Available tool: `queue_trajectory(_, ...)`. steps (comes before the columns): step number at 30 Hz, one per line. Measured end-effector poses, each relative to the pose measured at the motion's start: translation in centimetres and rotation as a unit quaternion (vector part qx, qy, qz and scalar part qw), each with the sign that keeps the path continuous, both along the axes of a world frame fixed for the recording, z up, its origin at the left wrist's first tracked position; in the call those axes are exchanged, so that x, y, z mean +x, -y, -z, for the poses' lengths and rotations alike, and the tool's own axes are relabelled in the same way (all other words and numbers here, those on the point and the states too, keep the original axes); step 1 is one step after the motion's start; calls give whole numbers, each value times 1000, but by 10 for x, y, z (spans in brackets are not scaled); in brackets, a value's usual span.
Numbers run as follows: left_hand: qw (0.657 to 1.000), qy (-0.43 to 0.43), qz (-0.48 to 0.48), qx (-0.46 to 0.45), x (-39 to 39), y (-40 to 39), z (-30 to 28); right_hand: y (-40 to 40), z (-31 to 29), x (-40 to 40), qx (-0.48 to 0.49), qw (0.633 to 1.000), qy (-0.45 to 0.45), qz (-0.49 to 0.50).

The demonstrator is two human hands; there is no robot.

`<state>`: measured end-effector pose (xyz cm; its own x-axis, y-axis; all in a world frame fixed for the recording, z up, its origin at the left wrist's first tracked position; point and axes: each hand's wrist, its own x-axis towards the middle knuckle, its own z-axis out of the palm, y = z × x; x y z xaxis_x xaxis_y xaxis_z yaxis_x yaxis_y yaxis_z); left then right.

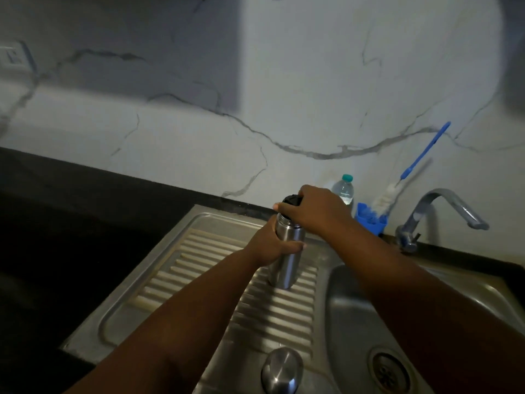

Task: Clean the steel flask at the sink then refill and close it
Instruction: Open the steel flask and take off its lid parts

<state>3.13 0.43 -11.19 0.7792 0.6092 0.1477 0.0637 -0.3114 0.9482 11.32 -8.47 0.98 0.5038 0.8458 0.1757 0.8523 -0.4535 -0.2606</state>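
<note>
From the head camera, the steel flask [285, 251] stands upright on the ribbed draining board [199, 268] of the steel sink, left of the basin [349, 308]. The left hand [272, 247] grips the flask's body around its middle, fingers [295, 247] curled round the front of the steel. The right hand [315, 211] sits over the top, its fingers closed around the black cap [291, 201]; the thumb [284, 207] lies along the cap's lower edge. Whether the cap is fully seated on the neck cannot be told, since the hand covers most of it.

A rounded steel lid [282, 369] rests on the sink's near edge, between the draining board and the drain [387, 372]. Behind the flask, against the marbled wall, stands a clear plastic water bottle [344, 191] with a teal top. Just beside it a blue holder [370, 220] carries a bottle brush [420, 160] with a blue handle, leaning toward the wall. The tap [446, 207] rises at the basin's far corner, spout pointing right. A dark desk [71, 223] surrounds the sink on the left.
</note>
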Motion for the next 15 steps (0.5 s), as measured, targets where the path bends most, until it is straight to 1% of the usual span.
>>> queue_trajectory(3, 1000, -4, 17, 3, -1, -4, 2, -9, -6, -11, -20, 999, 28, 36)
queue_trajectory(9, 998, -31, 60, 8, -8, -15, -4, -21, -7, -36, -41, 993, 25, 111)
queue_trajectory(12, 996, -34, 72, 27, -10, -18, -7, -24, -7, -41, -49, 989, 13, 136)
queue_trajectory(15, 994, -37, 88, 52, -10, -21, -9, -22, -2, -41, -29, 989, -8, 146)
